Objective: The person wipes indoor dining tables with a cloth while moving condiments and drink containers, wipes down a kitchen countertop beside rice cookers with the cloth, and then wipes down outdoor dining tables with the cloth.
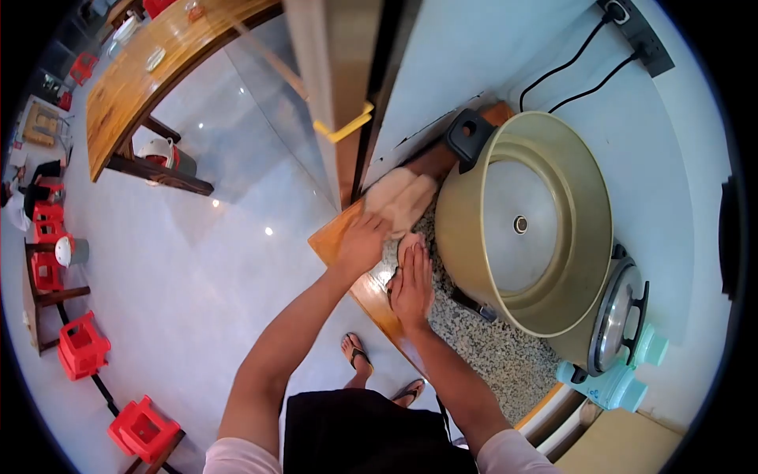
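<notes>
A pale beige cloth (401,201) lies bunched on the wooden-edged, speckled stone countertop (493,355), by the foot of the upright post. My left hand (365,246) is at the cloth's near edge, its fingers curled onto the fabric. Beside it, my right hand (410,288) lies palm down with fingers stretched out over a pinkish end of cloth that shows past the fingertips. What is under that palm is hidden. Close to the right of both hands stands a large gold-coloured pot (466,245) with its lid off, a black handle and a grey inner base.
A lidded cooker (620,316) and a light-blue plastic container (608,385) stand beyond the pot. Two black cords run to a wall socket strip (638,35). A post (328,103) rises at the counter's corner. Left are a wooden table (126,103) and red stools (146,426).
</notes>
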### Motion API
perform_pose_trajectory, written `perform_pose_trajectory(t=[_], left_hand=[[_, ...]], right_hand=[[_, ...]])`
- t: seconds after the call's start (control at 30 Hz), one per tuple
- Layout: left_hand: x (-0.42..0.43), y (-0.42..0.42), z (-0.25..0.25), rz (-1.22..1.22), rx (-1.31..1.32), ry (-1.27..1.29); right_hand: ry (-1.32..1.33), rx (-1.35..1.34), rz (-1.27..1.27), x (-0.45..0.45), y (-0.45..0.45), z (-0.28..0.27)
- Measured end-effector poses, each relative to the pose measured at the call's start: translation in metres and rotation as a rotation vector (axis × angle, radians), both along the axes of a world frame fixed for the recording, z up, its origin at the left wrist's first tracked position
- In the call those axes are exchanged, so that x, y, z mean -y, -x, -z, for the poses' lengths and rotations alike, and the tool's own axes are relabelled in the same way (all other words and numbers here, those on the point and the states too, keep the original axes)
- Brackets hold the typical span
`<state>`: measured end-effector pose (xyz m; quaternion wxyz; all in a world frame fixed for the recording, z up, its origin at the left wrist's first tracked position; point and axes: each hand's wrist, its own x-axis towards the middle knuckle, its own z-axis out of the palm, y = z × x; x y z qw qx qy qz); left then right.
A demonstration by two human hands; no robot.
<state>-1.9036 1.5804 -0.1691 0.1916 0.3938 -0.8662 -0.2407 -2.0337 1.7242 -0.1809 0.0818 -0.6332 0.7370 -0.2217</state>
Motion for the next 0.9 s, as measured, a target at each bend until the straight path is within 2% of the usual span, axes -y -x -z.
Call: perform_pose_trajectory(t=[0.13, 0.2, 0.33, 0.43, 0.47, 0.53, 0.6, 0.67, 0.73, 0.8, 0.9], left_hand=[[-0.061, -0.046, -0.033, -0.24, 0.019, -0.206], [-0.06, -0.042, -0.034, -0.307, 0.037, -0.157], [-0.041, -0.031, -0.017, -0.364, 0.033, -0.145], [-0.047, -0.041, -0.006, -0.305, 0.05, -0.201], [-0.054, -0.049, -0.011, -0.285, 0.057, -0.22], [-0.086, -0.064, -0.013, -0.276, 0.005, -0.295], [-0.136, -0.089, -0.013, -0.324, -0.121, -0.377], [-0.202, -0.124, -0.001, -0.365, -0.142, -0.593], [-0.282, -0.151, 0.023, -0.502, -0.083, -0.703], [-0.347, -0.175, 0.018, -0.631, -0.091, -0.906], [-0.422, -0.201, 0.005, -0.753, -0.069, -0.955]], right_hand=[[0.022, -0.065, -0.017, 0.007, -0.006, 0.002], [0.043, -0.095, -0.029, 0.015, -0.007, 0.003], [0.098, -0.112, 0.035, 0.106, 0.002, 0.007], [0.228, -0.193, 0.225, 0.191, 0.047, 0.061], [0.3, 0.037, 0.216, 0.205, 0.047, 0.058], [0.12, -0.145, 0.226, 0.21, 0.05, 0.051], [-0.347, -0.965, 0.203, 0.218, 0.049, 0.044], [-0.047, -0.504, 0.049, 0.19, 0.016, 0.032], [0.212, -0.02, -0.099, 0.136, -0.022, 0.021], [0.076, 0.136, -0.369, 0.099, -0.066, 0.003], [0.084, 0.141, -0.744, 0.09, -0.106, -0.005]])
